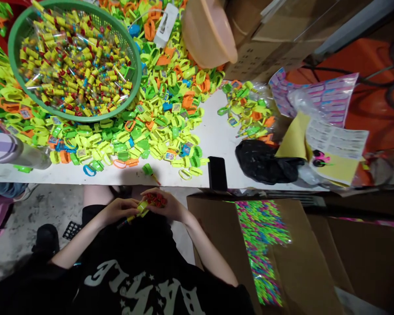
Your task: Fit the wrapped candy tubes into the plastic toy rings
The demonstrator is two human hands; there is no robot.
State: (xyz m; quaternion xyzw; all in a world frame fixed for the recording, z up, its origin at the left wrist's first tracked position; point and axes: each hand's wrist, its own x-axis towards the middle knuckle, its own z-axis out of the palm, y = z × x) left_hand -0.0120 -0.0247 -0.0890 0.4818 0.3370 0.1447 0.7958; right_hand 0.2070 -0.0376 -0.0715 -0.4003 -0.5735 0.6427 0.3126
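Note:
Both hands meet over my lap, just below the table's front edge. My left hand [120, 210] is closed on a yellow-green plastic piece [142, 207], with a thin yellow and dark part sticking out below its fingers. Several small red pieces [156, 200] lie in my right hand [170, 205], whose fingertips also touch the yellow-green piece. On the table edge above the hands is a green toy piece [147, 169] with a thin stick beside it. Yellow, green, orange and blue toy watches [157, 135] are heaped across the table.
A green basket [136, 78] full of yellow tubes stands at the back left. A bottle [29, 153], a phone [217, 173], a black bag [265, 162] and a peach bowl [206, 35] are on the table. An open carton [302, 253] stands below right.

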